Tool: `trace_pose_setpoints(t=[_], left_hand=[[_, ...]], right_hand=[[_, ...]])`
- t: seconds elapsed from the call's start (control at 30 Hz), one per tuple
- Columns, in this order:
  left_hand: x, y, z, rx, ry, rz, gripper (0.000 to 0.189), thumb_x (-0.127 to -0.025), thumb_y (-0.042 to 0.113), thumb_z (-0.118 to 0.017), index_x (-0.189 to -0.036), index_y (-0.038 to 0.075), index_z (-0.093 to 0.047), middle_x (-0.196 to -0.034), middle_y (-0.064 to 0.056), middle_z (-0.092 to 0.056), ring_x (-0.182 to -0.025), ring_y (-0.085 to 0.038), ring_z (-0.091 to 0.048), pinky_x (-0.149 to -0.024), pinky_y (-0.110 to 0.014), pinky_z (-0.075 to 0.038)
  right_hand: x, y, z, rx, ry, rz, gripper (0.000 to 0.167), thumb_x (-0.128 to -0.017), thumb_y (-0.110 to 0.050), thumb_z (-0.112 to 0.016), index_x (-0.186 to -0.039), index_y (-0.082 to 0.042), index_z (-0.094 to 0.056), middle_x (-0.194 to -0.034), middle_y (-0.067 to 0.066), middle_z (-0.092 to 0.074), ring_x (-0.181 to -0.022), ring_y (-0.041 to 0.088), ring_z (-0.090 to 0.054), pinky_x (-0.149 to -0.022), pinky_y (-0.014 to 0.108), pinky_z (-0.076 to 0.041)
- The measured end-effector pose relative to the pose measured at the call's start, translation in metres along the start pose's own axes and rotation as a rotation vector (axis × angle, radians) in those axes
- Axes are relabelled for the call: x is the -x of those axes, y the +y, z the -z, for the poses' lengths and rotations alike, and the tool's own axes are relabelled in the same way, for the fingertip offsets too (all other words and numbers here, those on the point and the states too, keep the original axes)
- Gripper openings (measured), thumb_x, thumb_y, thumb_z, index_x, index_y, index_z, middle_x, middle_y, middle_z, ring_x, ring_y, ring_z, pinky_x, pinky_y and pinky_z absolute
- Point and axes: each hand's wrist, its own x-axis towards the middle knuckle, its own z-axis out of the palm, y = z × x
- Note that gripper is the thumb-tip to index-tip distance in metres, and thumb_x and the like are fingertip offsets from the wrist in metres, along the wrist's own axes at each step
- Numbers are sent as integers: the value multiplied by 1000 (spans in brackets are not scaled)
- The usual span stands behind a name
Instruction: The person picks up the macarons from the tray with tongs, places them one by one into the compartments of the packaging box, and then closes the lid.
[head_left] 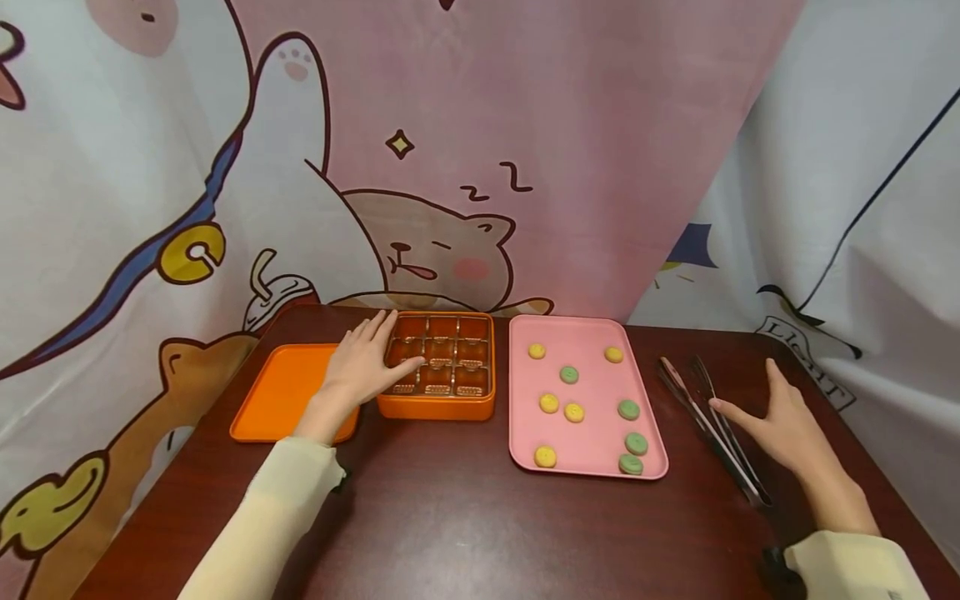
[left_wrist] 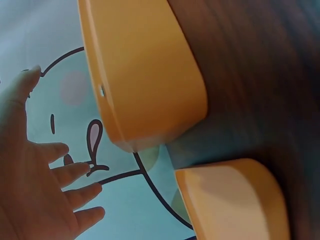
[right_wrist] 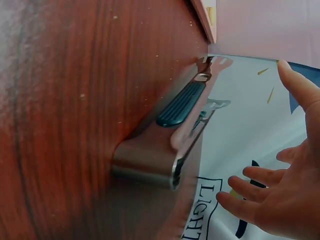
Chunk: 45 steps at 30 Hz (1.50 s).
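Observation:
My left hand [head_left: 362,360] hovers with spread fingers at the left edge of an orange box [head_left: 438,408], thumb stretched across its near-left corner in the head view. Inside the box is a clear divider [head_left: 439,364] with several square compartments. On the right, my right hand [head_left: 786,421] is held with thumb and fingers apart beside metal tongs [head_left: 720,437]. The tongs lie on the table, their arms spread, with a dark grip [right_wrist: 182,104] showing in the right wrist view. Neither hand holds anything.
An orange lid [head_left: 288,392] lies flat left of the box, partly behind my left forearm. Between box and tongs, a pink tray [head_left: 588,433] carries several yellow cookies [head_left: 573,412] and green cookies [head_left: 628,409]. A printed curtain [head_left: 600,150] hangs behind the dark table [head_left: 465,517].

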Motion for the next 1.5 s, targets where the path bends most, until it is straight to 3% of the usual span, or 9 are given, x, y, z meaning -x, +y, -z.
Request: trace_pose_setpoints(t=[0.37,0.6,0.8,1.03,1.5], left_hand=[[10,-12,-3,64,-20,17,102,-88,73,-53,-162,16,-14,-167,-14,-19,-150,-41,-26,-119,-60,-26],[14,-20,-8,112,-71,47,103,-87,74,-54,-162,16,-14,-167,-15,-19,-146,-45,-33,-108,-64,-39],[17,-25,-12,202,-110,44,105,-86,71,-59,-161,11,-16,-166,-19,-20,-146,-46,-31,-112,-65,-34],[20,-28,-17,294,-122,22,102,-87,63,-65,-160,8,-20,-162,-25,-27,-144,-47,-34,-113,-64,-33],[27,-32,-26,375,-102,-37,94,-89,49,-71,-158,3,-26,-159,-27,-32,-142,-48,-38,-111,-64,-36]], right_hand=[[5,6,-3,-2,-28,-20,113,-93,-54,-60,-154,10,10,-145,53,-20,-129,69,-28,-98,79,-28],[6,10,0,36,-128,-74,113,-93,-60,-54,-151,17,5,-142,53,-25,-125,67,-33,-97,78,-32],[7,12,3,67,-233,-103,112,-94,-64,-48,-149,22,-1,-139,51,-33,-124,67,-36,-96,74,-36],[9,11,0,82,-302,-122,114,-93,-66,-50,-146,25,-7,-135,47,-41,-122,64,-41,-94,71,-41],[10,5,-8,62,-285,-73,109,-90,-58,-64,-145,24,-18,-123,42,-54,-110,55,-55,-87,63,-47]])
